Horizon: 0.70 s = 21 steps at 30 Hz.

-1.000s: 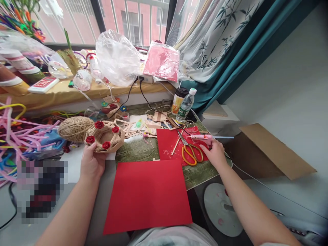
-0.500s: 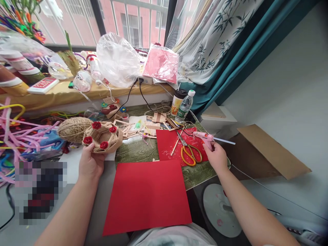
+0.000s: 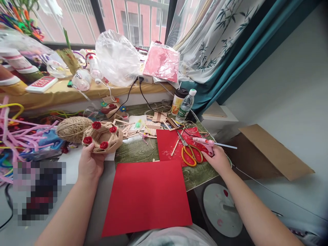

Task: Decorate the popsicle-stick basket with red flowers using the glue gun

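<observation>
My left hand (image 3: 91,164) grips the lower edge of a woven twine basket (image 3: 115,141), tilted so its hollow faces me. Several red roses (image 3: 96,125) sit around its rim. A ball of twine (image 3: 73,129) lies just behind it. On the right, my right hand (image 3: 219,159) is around the handle of a pink glue gun (image 3: 206,141), thumb stretched to the left under it. A pale glue stick (image 3: 227,146) pokes out of its back. Scissors with orange handles (image 3: 191,153) lie beside it on a red sheet (image 3: 166,147).
A larger red sheet (image 3: 148,198) lies in front of me, over the table's edge. Behind are wooden sticks (image 3: 152,130), a water bottle (image 3: 186,106) and a drink cup (image 3: 178,100). Pink pipe cleaners (image 3: 25,136) crowd the left. A round stool (image 3: 222,210) and cardboard box (image 3: 276,150) are at right.
My right hand and the glue gun have moved slightly down towards the red sheet, and the thumb has stretched out more. My left hand and the basket have stayed in place.
</observation>
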Motion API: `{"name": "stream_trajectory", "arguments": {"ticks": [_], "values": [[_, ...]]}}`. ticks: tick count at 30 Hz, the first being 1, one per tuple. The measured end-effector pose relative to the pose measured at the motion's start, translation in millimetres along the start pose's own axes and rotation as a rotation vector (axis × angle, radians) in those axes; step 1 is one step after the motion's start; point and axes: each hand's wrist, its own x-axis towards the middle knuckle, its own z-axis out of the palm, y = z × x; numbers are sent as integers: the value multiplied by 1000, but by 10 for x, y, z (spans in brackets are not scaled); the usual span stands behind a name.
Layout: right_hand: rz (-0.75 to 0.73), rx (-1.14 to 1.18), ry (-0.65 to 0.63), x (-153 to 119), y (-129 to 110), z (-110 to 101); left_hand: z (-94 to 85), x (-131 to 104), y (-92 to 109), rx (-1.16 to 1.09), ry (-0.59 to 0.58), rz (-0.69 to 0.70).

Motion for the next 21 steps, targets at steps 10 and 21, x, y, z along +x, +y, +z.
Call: {"name": "stream_trajectory", "arguments": {"ticks": [10, 21], "values": [[12, -292, -9, 117, 137, 225, -15, 24, -40, -12, -39, 6], [61, -98, 161, 38, -63, 44, -92, 42, -28, -18, -51, 20]]}}
